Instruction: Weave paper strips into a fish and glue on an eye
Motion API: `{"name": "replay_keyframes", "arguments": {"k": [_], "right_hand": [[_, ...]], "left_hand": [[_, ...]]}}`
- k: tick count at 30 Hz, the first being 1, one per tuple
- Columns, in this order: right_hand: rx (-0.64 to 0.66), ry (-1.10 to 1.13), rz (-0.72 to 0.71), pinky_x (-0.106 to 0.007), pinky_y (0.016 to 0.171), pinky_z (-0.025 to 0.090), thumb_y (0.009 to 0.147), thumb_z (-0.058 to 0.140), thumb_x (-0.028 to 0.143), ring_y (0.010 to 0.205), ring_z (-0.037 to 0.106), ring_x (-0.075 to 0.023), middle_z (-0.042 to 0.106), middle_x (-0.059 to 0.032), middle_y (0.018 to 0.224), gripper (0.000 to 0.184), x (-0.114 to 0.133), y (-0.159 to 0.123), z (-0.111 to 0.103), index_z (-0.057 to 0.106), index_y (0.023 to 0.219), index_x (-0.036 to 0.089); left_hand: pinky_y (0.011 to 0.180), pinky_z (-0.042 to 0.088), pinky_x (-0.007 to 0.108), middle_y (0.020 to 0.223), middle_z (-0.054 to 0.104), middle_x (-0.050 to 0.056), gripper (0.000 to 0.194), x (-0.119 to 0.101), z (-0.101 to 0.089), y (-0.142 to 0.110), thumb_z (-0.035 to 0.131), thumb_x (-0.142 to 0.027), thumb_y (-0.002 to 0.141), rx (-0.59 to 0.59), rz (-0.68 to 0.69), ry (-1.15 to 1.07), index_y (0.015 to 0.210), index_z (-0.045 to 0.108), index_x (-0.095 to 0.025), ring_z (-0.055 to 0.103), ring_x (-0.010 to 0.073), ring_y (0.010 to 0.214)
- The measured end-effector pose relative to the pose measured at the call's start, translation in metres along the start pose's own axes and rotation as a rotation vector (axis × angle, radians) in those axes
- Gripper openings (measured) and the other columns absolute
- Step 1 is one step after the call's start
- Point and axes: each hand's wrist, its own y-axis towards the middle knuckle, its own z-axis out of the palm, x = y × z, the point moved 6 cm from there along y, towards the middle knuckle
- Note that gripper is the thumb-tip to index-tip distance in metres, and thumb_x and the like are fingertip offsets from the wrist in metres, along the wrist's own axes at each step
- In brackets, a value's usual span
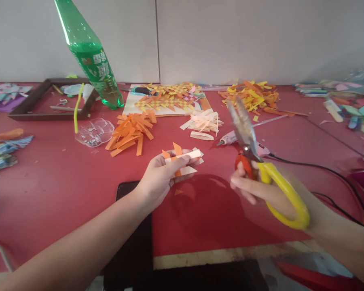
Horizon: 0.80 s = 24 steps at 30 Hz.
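Note:
My left hand pinches a small woven piece of orange and cream paper strips between thumb and fingers, over the middle of the red table. Its strip ends are cut to points. My right hand is wrapped round a pair of scissors with a yellow and a red handle. The blades point up and away, slightly apart, to the right of the paper piece and not touching it. A small orange paper scrap lies on the table just below my left hand.
Behind are piles of orange strips, cream strips and yellow-orange pieces. A pink glue gun with a black cord lies right. A green bottle, a dark frame and a clear dish stand left. A black phone-like slab lies in front.

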Motion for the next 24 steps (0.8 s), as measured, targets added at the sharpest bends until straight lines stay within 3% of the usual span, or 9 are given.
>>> {"name": "replay_keyframes", "arguments": {"k": [3, 8, 12, 18, 24], "right_hand": [[-0.058, 0.193, -0.028, -0.030, 0.052, 0.042, 0.079, 0.066, 0.050, 0.047, 0.052, -0.0131, 0.057, 0.0046, 0.051, 0.034, 0.011, 0.014, 0.005, 0.044, 0.075, 0.024], [-0.094, 0.368, -0.075, -0.028, 0.050, 0.044, 0.071, 0.075, 0.041, 0.052, 0.057, -0.0110, 0.070, 0.0014, 0.081, 0.036, 0.028, 0.029, 0.020, 0.043, 0.079, 0.025], [-0.123, 0.248, -0.101, -0.031, 0.058, 0.050, 0.069, 0.074, 0.038, 0.053, 0.059, -0.0130, 0.064, 0.0048, 0.065, 0.033, 0.039, 0.033, 0.027, 0.045, 0.076, 0.024], [-0.157, 0.135, -0.158, -0.031, 0.061, 0.051, 0.073, 0.068, 0.040, 0.055, 0.058, -0.0134, 0.057, 0.0041, 0.057, 0.028, 0.044, 0.040, 0.027, 0.047, 0.068, 0.023], [-0.064, -0.032, 0.026, -0.030, 0.059, 0.049, 0.071, 0.070, 0.036, 0.059, 0.061, -0.0157, 0.064, 0.0008, 0.064, 0.025, 0.036, 0.045, 0.026, 0.050, 0.072, 0.022]], "left_hand": [[0.072, 0.058, 0.024, 0.089, 0.077, 0.008, 0.012, 0.000, 0.001, -0.001, 0.074, -0.024, 0.079, 0.000, -0.021, 0.060, 0.086, 0.074, -0.014, 0.072, 0.0168, 0.082], [0.073, 0.057, 0.021, 0.086, 0.077, 0.007, 0.018, 0.002, 0.003, -0.004, 0.075, -0.030, 0.079, 0.029, -0.050, 0.167, 0.088, 0.075, -0.014, 0.071, 0.0141, 0.080], [0.073, 0.057, 0.021, 0.082, 0.077, 0.004, 0.016, 0.001, 0.005, -0.004, 0.075, -0.029, 0.080, 0.085, -0.033, 0.151, 0.088, 0.075, -0.016, 0.071, 0.0127, 0.079], [0.074, 0.056, 0.021, 0.086, 0.077, 0.007, 0.021, 0.001, 0.003, -0.003, 0.075, -0.030, 0.079, 0.041, -0.032, 0.145, 0.092, 0.075, -0.013, 0.071, 0.0144, 0.083], [0.074, 0.058, 0.026, 0.085, 0.077, 0.006, 0.015, -0.004, -0.002, -0.001, 0.073, -0.026, 0.080, -0.058, 0.058, 0.092, 0.088, 0.071, -0.014, 0.071, 0.0150, 0.077]]}}
